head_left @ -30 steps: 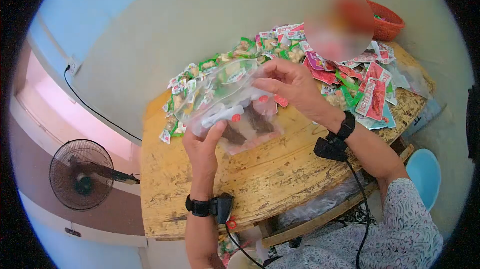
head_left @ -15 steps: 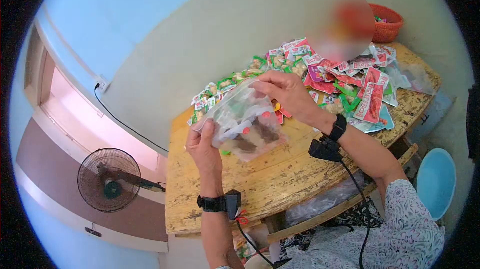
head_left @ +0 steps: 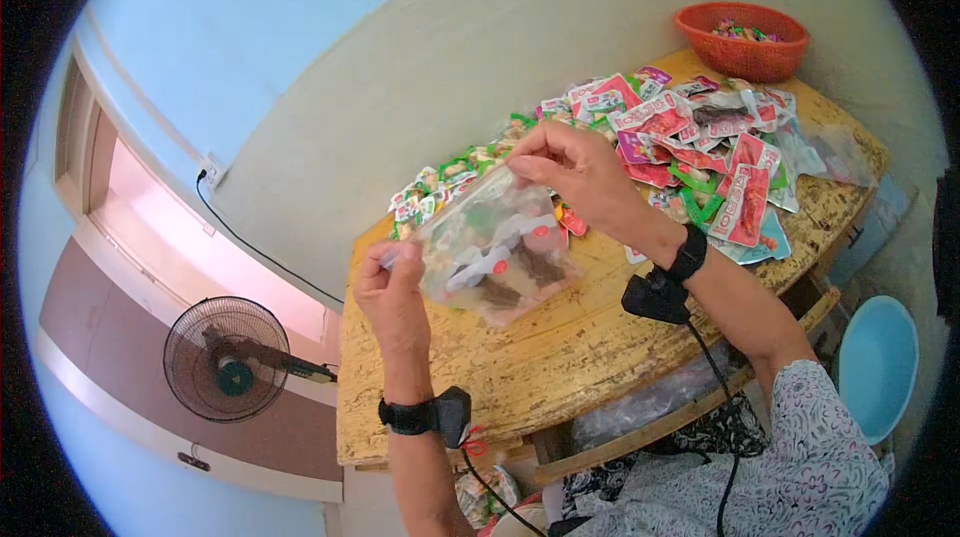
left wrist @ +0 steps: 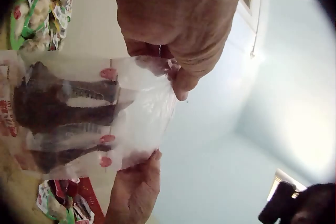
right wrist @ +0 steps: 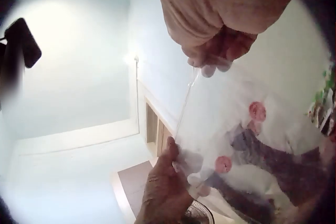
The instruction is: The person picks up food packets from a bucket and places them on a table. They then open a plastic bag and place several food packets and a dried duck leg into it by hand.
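A clear plastic bag point(head_left: 490, 257) is stretched between both hands above the table, its top edge slanting up to the right. My left hand point(head_left: 394, 302) pinches the bag's left top corner, and my right hand point(head_left: 590, 182) pinches its right top corner. Inside are dark pieces in clear wrapping with round red marks, seen closely in the left wrist view through the bag point(left wrist: 68, 113). In the right wrist view the bag point(right wrist: 247, 150) hangs below the right fingers, its top edge pulled straight.
Small green and white packets point(head_left: 455, 172) lie along the wall side. Red and white packets point(head_left: 745, 199) are piled at the right of the wooden table point(head_left: 600, 337). A red basket point(head_left: 745, 57) stands at the back corner. A fan point(head_left: 228, 359) and a blue basin point(head_left: 878, 367) flank the table.
The view has swung left, and the whole red basket now shows. The bag's top edge has been drawn straighter between my hands, and the left hand's grip has moved to the corner.
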Demonstrator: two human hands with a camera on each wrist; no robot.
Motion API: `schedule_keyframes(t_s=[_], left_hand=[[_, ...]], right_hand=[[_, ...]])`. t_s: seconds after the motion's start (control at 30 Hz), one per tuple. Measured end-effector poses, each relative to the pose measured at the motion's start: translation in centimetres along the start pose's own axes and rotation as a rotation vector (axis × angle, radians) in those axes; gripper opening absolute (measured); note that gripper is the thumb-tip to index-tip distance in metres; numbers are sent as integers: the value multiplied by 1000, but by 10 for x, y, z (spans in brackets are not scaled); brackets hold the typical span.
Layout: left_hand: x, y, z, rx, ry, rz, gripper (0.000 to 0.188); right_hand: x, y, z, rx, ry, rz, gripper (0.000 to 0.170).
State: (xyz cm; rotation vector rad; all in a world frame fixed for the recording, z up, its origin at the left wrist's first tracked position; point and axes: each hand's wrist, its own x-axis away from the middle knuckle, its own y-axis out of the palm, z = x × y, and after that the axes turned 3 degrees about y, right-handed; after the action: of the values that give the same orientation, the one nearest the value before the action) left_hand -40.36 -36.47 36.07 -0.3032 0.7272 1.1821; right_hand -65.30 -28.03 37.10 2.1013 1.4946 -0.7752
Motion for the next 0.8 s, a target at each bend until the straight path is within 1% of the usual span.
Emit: schedule_keyframes(t_s=[0.03, 0.13, 0.17, 0.23, 0.27, 0.37, 0.4, 0.47, 0.5, 0.53, 0.6, 0.7, 0.8], left_hand=[[-3, 0, 6, 9, 17, -13, 9], [-4, -4, 1, 27, 20, -68, 7], [-6, -6, -2, 32, 22, -92, 6], [-5, -10, -8, -11, -67, -69, 4], [-4, -12, -10, -32, -113, -57, 5], [-9, -21, -7, -51, -149, -94, 9], [-10, -16, 0, -181, -93, -123, 12], [-18, 8, 33, -439, 25, -180, 20], [-20, 19, 45, -440, 19, -229, 24], [-25, 29, 53, -569, 148, -315, 24], [-35, 47, 60, -820, 404, -485, 25], [-44, 72, 56, -914, 528, -658, 27], [-48, 84, 46, -834, 380, -667, 24]], right_hand=[[1, 0, -6, 33, -5, 10, 16], [-1, -4, 2, 64, -39, -27, 17], [-1, -4, 6, 58, -8, -52, 16], [-1, -3, 12, 46, 52, -99, 14], [-1, -3, 15, 50, 8, -81, 14], [0, 2, 12, 54, -82, -49, 14], [0, 2, 9, 54, -98, -55, 14], [-2, 2, 10, 78, -145, -50, 13], [-3, 1, 13, 104, -172, -41, 12], [-3, 1, 15, 131, -198, -32, 11], [-4, 0, 18, 134, -191, -27, 10], [-3, 1, 18, 114, -184, -41, 10], [-4, -3, 17, 88, -166, -82, 5]])
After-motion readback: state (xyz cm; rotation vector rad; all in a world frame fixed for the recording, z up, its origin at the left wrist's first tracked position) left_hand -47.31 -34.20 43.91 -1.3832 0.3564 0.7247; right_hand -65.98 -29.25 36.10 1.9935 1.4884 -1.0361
